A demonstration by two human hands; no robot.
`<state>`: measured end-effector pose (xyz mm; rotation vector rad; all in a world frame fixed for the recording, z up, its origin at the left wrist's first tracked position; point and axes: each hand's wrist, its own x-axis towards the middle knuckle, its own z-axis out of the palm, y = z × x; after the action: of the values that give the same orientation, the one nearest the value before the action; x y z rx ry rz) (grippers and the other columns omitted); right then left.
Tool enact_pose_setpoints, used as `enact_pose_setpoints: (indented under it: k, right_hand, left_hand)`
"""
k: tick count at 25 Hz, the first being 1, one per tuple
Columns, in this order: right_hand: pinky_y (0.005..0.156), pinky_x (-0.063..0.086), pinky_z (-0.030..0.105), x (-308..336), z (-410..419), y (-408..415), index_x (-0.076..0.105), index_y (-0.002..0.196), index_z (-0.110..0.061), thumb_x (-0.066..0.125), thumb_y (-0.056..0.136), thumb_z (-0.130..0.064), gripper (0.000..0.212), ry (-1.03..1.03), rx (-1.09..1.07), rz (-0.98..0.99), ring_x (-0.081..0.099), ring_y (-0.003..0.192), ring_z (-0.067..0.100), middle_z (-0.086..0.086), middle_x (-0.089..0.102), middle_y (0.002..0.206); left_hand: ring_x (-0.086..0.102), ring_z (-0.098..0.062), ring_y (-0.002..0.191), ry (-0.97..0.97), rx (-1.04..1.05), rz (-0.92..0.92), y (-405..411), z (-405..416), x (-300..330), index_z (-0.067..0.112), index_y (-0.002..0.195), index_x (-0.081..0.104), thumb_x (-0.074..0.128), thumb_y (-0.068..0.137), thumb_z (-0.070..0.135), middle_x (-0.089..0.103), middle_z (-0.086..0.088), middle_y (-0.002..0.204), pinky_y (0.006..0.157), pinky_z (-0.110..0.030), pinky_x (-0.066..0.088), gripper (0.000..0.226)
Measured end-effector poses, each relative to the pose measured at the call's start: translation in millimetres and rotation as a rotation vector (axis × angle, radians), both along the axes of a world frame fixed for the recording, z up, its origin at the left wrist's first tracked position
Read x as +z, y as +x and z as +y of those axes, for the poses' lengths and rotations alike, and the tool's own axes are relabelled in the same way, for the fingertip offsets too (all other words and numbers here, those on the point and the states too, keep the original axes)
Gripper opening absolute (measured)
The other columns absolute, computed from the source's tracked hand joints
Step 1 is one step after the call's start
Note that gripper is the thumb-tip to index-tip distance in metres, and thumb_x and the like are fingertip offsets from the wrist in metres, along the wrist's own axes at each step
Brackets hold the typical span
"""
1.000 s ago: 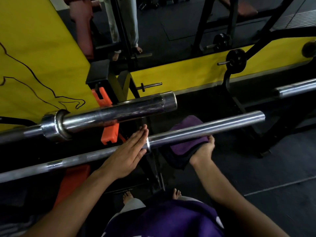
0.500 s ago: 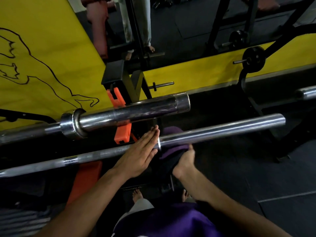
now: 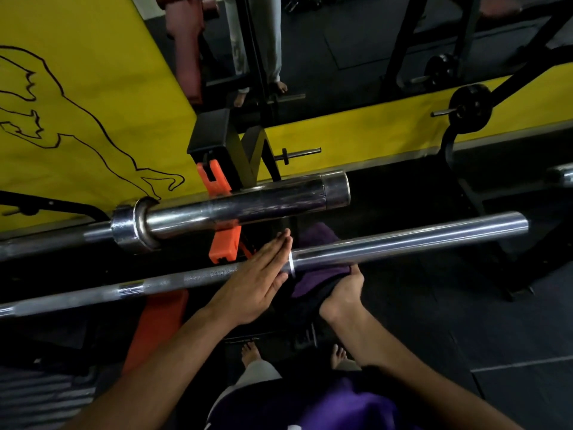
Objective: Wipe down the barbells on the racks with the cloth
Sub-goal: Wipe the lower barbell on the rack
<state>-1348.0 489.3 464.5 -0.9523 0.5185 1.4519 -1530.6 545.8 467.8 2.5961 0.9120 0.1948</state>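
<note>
Left hand (image 3: pixel 257 280) lies flat on the near bar (image 3: pixel 403 240), fingers (image 3: pixel 277 248) straight and together, tips just past the bar's collar toward the far bar (image 3: pixel 235 209). Holds nothing.

Right hand (image 3: pixel 342 294) is just right of the left hand, below the near bar's sleeve, fingers curled around the cloth (image 3: pixel 313 274). Cloth is purple, bunched, wrapped under and behind the sleeve right next to the collar; part of it pokes up behind the bar.

Far bar sits beyond the left fingertips, apart from them, its thick sleeve ending above the cloth. Orange rack hook (image 3: pixel 221 240) is just left of the left fingers, between the two bars. Yellow wall (image 3: pixel 93 103) beyond that.

No containers in view.

Vs 0.5 s ago: left hand same spot on the collar. Right hand and cloth sit slightly further right along the sleeve, more purple showing behind the bar. Vs 1.0 s ago the cloth is closer to the collar.
</note>
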Motion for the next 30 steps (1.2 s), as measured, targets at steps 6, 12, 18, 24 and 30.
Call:
enact_pose_setpoints:
  k: [6,12,18,24,30]
  right_hand:
    - [0.082,0.050,0.045,-14,1,46,0.067,0.125,-0.021,0.030,0.103,-0.049,0.052,0.046,-0.231,-0.046,0.063,0.109,0.034,0.015,0.072,0.114]
    - [0.086,0.050,0.044,-17,2,35,0.067,0.127,-0.022,0.034,0.101,-0.051,0.051,0.075,-0.225,-0.024,0.062,0.116,0.033,0.012,0.075,0.113]
    - [0.087,0.050,0.042,3,-16,0,0.068,0.123,-0.011,0.036,0.101,-0.055,0.058,-0.012,0.098,-0.048,0.062,0.110,0.037,0.020,0.073,0.111]
    - [0.093,0.050,0.040,-2,-72,26,0.067,0.127,-0.014,0.049,0.095,-0.054,0.055,-0.007,0.022,-0.139,0.073,0.100,0.029,0.011,0.074,0.117]
    - [0.082,0.053,0.038,9,-71,24,0.064,0.129,-0.024,0.056,0.092,-0.057,0.050,-0.064,-0.198,-0.327,0.068,0.108,0.027,0.004,0.074,0.113]
  left_hand:
    - [0.001,-0.012,0.157,-0.030,0.006,0.012,-2,0,1,0.014,0.163,0.003,0.033,0.110,0.033,-0.005,0.003,0.171,0.126,-0.044,0.020,0.063]
    - [0.000,-0.011,0.157,-0.006,0.008,0.016,-2,-1,-1,0.013,0.163,0.003,0.034,0.110,0.031,-0.006,0.003,0.171,0.127,-0.042,0.019,0.064]
    - [-0.003,-0.008,0.156,-0.017,0.008,0.033,-2,0,-1,0.016,0.162,0.000,0.034,0.110,0.031,-0.009,0.006,0.170,0.127,-0.038,0.014,0.065]
    - [-0.006,-0.007,0.156,-0.052,0.002,0.040,-3,1,1,0.018,0.162,-0.002,0.032,0.111,0.034,-0.011,0.007,0.170,0.128,-0.039,0.012,0.064]
    - [0.001,0.000,0.154,-0.105,0.045,-0.081,-25,-9,13,0.029,0.162,0.006,0.034,0.108,0.041,-0.004,0.017,0.169,0.124,-0.025,0.012,0.062]
